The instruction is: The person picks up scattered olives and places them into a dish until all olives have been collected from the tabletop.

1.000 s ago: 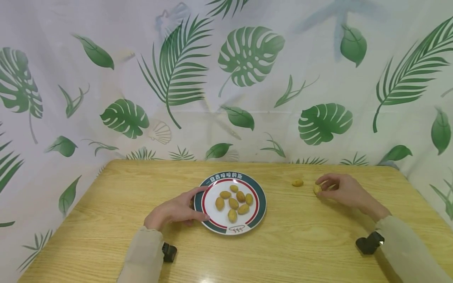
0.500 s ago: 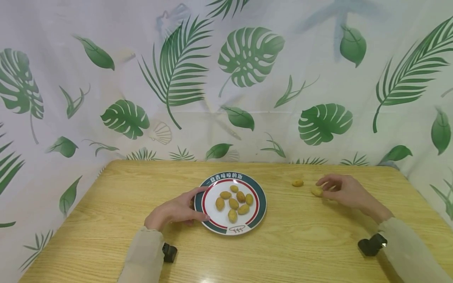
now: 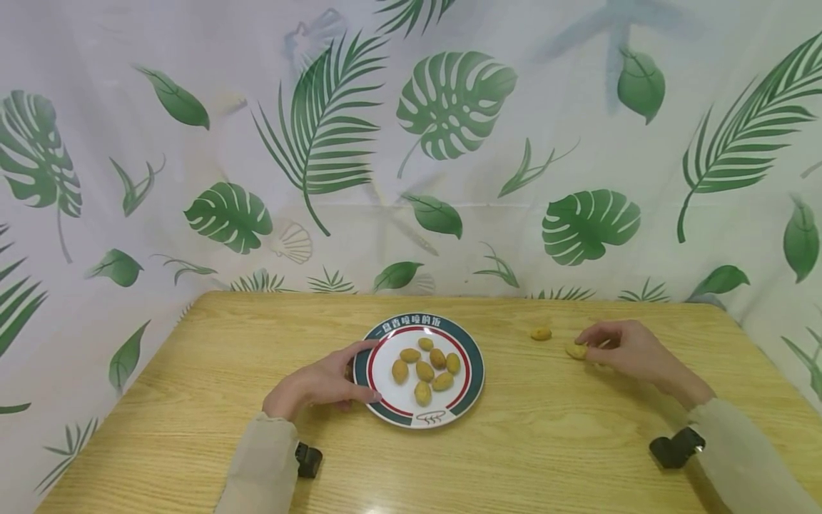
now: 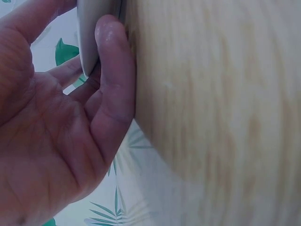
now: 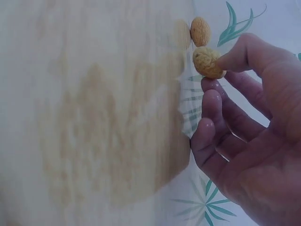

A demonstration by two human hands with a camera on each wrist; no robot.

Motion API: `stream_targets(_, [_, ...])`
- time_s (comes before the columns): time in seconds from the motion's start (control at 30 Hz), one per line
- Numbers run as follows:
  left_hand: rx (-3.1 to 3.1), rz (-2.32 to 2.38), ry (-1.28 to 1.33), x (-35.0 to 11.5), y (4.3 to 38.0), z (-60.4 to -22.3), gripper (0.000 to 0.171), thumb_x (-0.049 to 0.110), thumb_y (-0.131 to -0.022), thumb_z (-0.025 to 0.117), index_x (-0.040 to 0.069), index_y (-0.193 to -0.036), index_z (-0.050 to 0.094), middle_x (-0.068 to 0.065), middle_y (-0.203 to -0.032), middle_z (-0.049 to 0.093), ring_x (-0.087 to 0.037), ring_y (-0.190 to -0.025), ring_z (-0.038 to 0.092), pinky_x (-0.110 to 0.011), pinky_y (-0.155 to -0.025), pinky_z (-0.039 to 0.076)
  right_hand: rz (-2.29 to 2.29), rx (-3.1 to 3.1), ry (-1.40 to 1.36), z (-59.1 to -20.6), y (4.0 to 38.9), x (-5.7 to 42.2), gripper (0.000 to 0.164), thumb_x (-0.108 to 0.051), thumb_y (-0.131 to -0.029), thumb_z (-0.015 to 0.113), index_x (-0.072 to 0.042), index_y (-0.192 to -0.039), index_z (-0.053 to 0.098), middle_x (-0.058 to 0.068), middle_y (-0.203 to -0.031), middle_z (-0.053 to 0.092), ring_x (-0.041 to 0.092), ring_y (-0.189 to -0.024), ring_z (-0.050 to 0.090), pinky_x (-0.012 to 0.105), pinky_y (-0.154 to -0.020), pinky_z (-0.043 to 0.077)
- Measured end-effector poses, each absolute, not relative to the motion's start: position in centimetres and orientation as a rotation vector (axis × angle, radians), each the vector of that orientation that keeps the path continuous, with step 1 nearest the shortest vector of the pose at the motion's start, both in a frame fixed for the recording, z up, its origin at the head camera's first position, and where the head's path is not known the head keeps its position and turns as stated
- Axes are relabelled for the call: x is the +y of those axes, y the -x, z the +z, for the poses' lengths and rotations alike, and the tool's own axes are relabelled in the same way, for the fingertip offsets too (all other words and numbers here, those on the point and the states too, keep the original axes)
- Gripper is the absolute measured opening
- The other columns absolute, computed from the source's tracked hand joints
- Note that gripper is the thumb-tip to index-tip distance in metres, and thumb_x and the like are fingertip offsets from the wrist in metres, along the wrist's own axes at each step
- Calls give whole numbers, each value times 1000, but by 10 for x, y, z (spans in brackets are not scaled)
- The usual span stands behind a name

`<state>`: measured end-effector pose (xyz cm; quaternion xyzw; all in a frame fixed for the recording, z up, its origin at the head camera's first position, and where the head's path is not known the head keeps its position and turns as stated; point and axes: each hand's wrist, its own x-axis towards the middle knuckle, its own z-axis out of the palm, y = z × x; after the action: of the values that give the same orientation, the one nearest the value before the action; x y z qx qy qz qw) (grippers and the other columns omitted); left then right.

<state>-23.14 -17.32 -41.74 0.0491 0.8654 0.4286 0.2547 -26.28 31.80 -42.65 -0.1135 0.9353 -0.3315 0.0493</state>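
A round white plate (image 3: 472, 382) with a dark teal rim and a red ring sits on the table. Several small yellow oval fruits (image 3: 424, 371) lie in its middle. My left hand (image 3: 311, 384) grips the plate's left edge, thumb over the rim and other fingers partly hidden underneath. Over to the right, my right hand (image 3: 636, 353) pinches one more yellow fruit (image 5: 207, 63), wrinkled and speckled, between thumb and fingertips, at or just above the tabletop. Another such fruit (image 3: 541, 333) lies on the wood slightly farther back and left of that hand.
The wooden table (image 3: 526, 442) has its back edge against a white curtain (image 3: 359, 235) printed with green leaves. A black wrist device (image 3: 308, 459) sits at the left sleeve, and a similar device (image 3: 676, 448) at the right one.
Between the right fingers, the pinched fruit has turned from more upright to lying more sideways. The right hand has shifted slightly right. Left hand and plate stay in place.
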Motion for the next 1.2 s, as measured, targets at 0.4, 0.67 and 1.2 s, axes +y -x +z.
stream_targets(0.4, [2341,1169,-141,-173,231,-417,91,24,-83,86,27,-158,36,-14,-139,51,-22,-82,60,-29,-69,53,-1184,2763,325,-424,256,307,28,-17,-96,69,-3,-120,70,17,-114,70,9,-78,64,28,-60,54])
stream_targets(0.67, [2346,1168,-125,-173,230,-417,91,25,-82,86,29,-158,36,-14,-141,49,-22,-80,60,-29,-69,53,-1267,2808,453,-418,252,291,24,-15,-96,70,-5,-118,72,15,-117,70,5,-84,64,27,-65,54])
stream_targets(1.2, [2361,1164,-107,-173,230,-418,90,26,-81,87,29,-157,39,-12,-138,51,-22,-83,61,-29,-70,53,-1351,2733,585,-415,249,251,20,-5,-93,68,-6,-112,74,14,-113,73,5,-87,64,24,-71,54])
